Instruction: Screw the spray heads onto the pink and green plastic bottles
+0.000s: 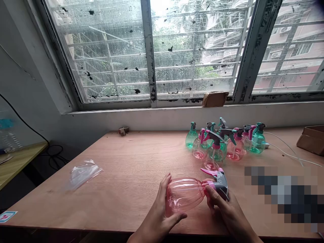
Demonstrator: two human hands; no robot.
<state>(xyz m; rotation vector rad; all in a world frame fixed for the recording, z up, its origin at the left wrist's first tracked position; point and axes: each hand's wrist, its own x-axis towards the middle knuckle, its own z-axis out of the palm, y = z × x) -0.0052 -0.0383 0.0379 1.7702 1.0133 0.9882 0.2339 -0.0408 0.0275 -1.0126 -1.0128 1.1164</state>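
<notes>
A clear pink spray bottle (185, 194) lies on its side in the air above the table's front part, its base to the left. My left hand (163, 211) cups the base end, fingers behind it and the thumb stretched out below. At the neck, my right hand (222, 206) grips the pink collar with thumb and fingers; some fingers are hidden behind the bottle. The grey spray head (221, 184) with its pink trigger (209, 172) points up and right of that grip. The bottle looks see-through, with no liquid that I can make out.
Several pink and green spray bottles (235, 150) stand grouped at the back right. A clear plastic bag (84, 173) lies on the wooden table (121, 189) at left. A brown box (311, 140), white cable (286, 143) and blurred-out patch (288, 192) are at right.
</notes>
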